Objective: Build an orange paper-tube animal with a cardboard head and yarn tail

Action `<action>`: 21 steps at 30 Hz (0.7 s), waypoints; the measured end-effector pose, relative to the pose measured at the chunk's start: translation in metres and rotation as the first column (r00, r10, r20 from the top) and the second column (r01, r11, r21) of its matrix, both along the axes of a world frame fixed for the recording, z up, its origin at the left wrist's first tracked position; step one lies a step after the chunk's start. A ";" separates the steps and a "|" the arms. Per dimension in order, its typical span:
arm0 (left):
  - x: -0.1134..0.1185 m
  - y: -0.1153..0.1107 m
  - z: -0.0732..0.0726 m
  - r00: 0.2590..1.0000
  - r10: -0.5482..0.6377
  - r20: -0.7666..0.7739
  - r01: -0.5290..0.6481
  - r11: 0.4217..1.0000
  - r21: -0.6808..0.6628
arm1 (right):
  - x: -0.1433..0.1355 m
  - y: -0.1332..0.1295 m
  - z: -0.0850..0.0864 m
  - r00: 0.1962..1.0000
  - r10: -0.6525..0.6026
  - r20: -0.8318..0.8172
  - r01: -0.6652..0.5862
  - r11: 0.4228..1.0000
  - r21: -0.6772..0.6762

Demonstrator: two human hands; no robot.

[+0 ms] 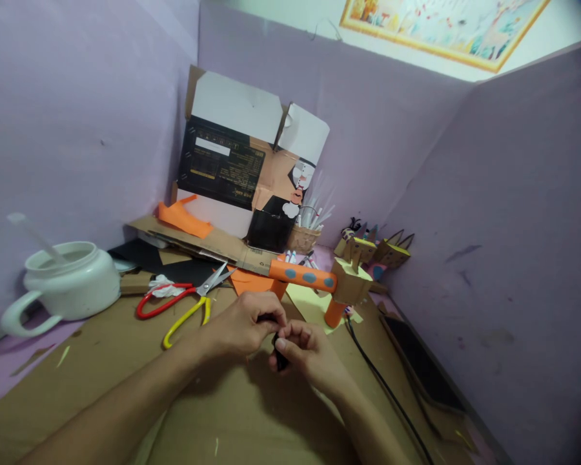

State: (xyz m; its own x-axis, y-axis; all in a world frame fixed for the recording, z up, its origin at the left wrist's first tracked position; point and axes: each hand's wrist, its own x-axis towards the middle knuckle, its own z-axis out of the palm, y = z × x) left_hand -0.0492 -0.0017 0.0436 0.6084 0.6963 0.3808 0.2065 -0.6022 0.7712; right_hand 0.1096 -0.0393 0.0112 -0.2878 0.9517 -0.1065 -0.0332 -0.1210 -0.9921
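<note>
Over the cardboard work surface, my two hands meet with their fingertips together. My right hand [307, 352] is closed around a small black piece [281, 359], its thumb pressed on top. My left hand [252, 321] is closed in a pinch against the right fingertips, with a dark bit showing between thumb and fingers. How far the black piece runs between both hands is hidden, and its kind cannot be made out. Just beyond them lies an orange tube with grey-blue spots [306, 276], joined to a cardboard block [349, 282]. Open scissors [193, 297] with red and yellow handles rest left of my hands.
A white mug [70, 284] with a stick in it stands at far left. Behind are an unfolded box [227, 155], orange paper scraps [186, 219] and a cup of markers [304, 237]. On the right lie a black cable [382, 381] and a dark flat tablet-like panel [423, 361].
</note>
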 end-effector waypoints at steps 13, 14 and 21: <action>0.001 -0.001 0.002 0.994 0.113 0.002 -0.113 0.993 0.026 | 0.003 -0.001 0.007 0.999 -0.040 -0.018 0.041 0.999 0.035; 0.000 0.000 0.003 0.990 0.138 0.032 -0.140 0.989 0.055 | 0.003 0.000 0.008 0.998 -0.054 -0.039 0.055 0.998 0.027; -0.002 -0.004 0.004 0.911 0.356 0.207 -0.397 0.892 0.217 | 0.011 0.005 0.012 0.916 -0.168 -0.365 0.143 0.985 -0.095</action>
State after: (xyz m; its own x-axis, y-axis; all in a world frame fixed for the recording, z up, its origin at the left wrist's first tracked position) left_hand -0.0509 -0.0054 0.0477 0.2368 0.7303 0.6408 0.3447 -0.6798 0.6474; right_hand 0.1202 -0.0346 0.0236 -0.1676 0.9823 -0.0841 -0.4198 -0.1483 -0.8954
